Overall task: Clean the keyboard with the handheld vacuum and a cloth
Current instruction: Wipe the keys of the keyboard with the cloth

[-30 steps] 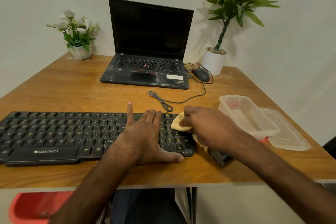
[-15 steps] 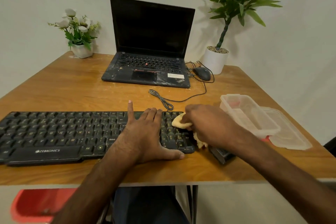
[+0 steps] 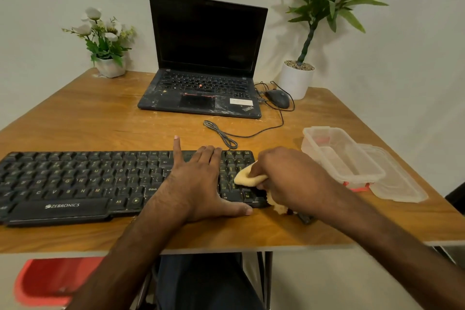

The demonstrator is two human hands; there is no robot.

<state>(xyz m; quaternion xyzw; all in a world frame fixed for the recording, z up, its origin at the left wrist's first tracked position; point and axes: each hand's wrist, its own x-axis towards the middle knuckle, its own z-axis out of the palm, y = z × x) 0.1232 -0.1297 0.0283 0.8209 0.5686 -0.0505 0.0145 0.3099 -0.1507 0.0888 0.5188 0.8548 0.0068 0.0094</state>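
Note:
A black Zebronics keyboard [image 3: 75, 184] lies along the near edge of the wooden table [image 3: 100, 118]. My left hand [image 3: 198, 184] rests flat on its right part, fingers spread, thumb on the table edge. My right hand [image 3: 289, 178] grips a bunched yellow cloth [image 3: 247, 178] and presses it on the number pad at the keyboard's right end. A dark object [image 3: 305, 219], mostly hidden under my right wrist, lies just right of the keyboard; I cannot tell if it is the vacuum.
An open black laptop [image 3: 203, 93] stands at the back centre, with a wired mouse [image 3: 278, 98] beside it. A clear plastic box [image 3: 339, 153] and its lid [image 3: 397, 178] sit at right. A flower pot [image 3: 108, 65] and a potted plant [image 3: 297, 78] stand at the back corners.
My right hand has drawn the cloth a little nearer and down across the number pad. My left hand has stayed in place on the keyboard.

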